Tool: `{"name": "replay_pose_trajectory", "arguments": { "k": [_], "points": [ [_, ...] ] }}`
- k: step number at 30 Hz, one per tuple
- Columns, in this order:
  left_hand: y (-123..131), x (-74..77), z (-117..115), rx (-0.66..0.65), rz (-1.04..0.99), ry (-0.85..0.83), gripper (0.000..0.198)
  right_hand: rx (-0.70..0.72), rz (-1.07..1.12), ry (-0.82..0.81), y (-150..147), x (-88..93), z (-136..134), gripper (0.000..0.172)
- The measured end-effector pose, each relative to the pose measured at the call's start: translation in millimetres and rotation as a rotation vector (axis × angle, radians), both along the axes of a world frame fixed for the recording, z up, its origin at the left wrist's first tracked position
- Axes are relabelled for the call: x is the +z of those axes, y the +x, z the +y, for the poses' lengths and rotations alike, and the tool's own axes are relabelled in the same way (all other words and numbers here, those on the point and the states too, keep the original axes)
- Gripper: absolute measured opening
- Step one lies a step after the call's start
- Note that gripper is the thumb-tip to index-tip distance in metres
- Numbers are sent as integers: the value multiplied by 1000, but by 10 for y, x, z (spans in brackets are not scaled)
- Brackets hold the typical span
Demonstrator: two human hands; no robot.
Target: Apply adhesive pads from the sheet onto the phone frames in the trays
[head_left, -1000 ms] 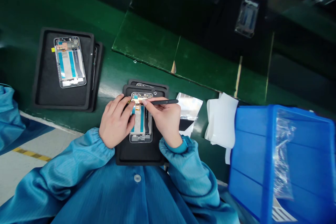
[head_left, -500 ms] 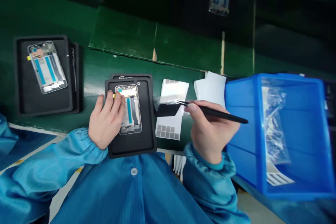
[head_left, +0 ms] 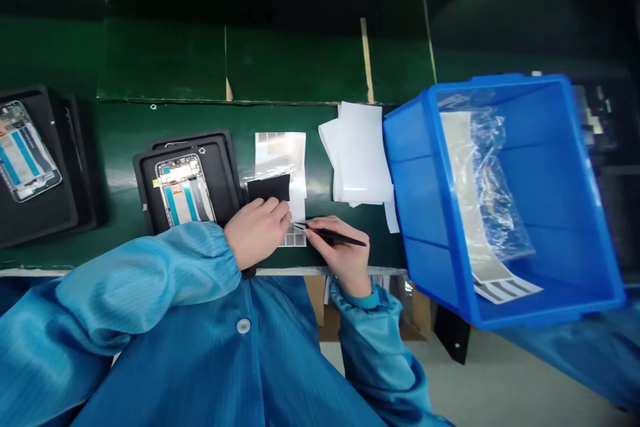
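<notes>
My right hand (head_left: pixel 345 250) grips a pair of black tweezers (head_left: pixel 336 236) like a pen. The tips reach the lower part of a white sheet with grey square stickers (head_left: pixel 295 239). My left hand (head_left: pixel 257 230) lies over that sheet from the left, fingers curled and pressed together on it; the fingertips are partly hidden. Just above those fingers a black rectangular piece (head_left: pixel 270 187) with a clear film strip lies across the sheet. To the left, an opened phone body (head_left: pixel 184 190) rests in a black tray (head_left: pixel 225 177), partly covered by my left sleeve.
White sheets (head_left: pixel 363 153) lie stacked right of the sticker sheet. Beside them a large blue bin (head_left: pixel 453 213) holds clear plastic film (head_left: pixel 505 200) and a used strip. More black trays (head_left: pixel 65 193) with another phone body (head_left: pixel 27 153) stand far left. A raised green ledge (head_left: pixel 290 73) runs behind.
My left hand has left the phone body and moved right onto the sticker sheet. My right hand has brought the tweezers down to the sheet's lower stickers. The view has shifted right.
</notes>
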State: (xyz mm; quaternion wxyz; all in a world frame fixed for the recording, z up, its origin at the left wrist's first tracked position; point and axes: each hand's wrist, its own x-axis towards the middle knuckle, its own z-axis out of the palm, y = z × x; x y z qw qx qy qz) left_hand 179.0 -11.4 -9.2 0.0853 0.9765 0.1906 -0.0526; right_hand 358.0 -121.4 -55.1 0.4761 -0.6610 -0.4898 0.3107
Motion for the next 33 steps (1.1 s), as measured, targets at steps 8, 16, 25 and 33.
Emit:
{"name": "replay_pose_trajectory", "arguments": {
  "k": [8,16,25,33],
  "points": [
    [-29,22,-13,-34,62,48,37,55,-2,92,10,2,5,14],
    [-29,11,-1,-44,53,51,38,42,9,86,18,-18,7,17],
    [-32,-9,32,-25,11,-34,36,-59,116,81,30,92,-14,21],
    [-324,292,258,308,-431,-552,27,-35,187,166,-114,482,178,30]
  ]
}}
